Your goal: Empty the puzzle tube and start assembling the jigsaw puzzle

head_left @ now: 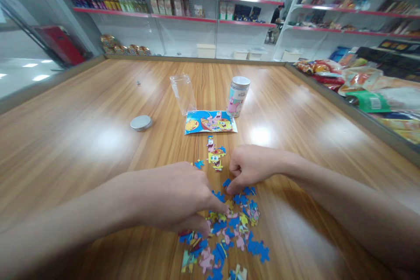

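Note:
Several loose jigsaw pieces (229, 232), blue, pink and yellow, lie scattered on the wooden table (82, 140) near me. My left hand (180, 197) rests over the left side of the pile, fingers curled down onto the pieces. My right hand (251, 168) is curled with its fingertips pinching at a blue piece (226, 182) at the pile's top edge. Just beyond the hands lies a small joined cluster of pieces (215, 154). Farther back lies the picture card (210, 122).
A clear plastic tube (183, 94) and a printed tin (239, 96) stand behind the card. A round metal lid (141, 123) lies to the left. Snack packets (367, 87) fill the right side beyond the table's raised edge. Shop shelves (183, 4) line the back wall.

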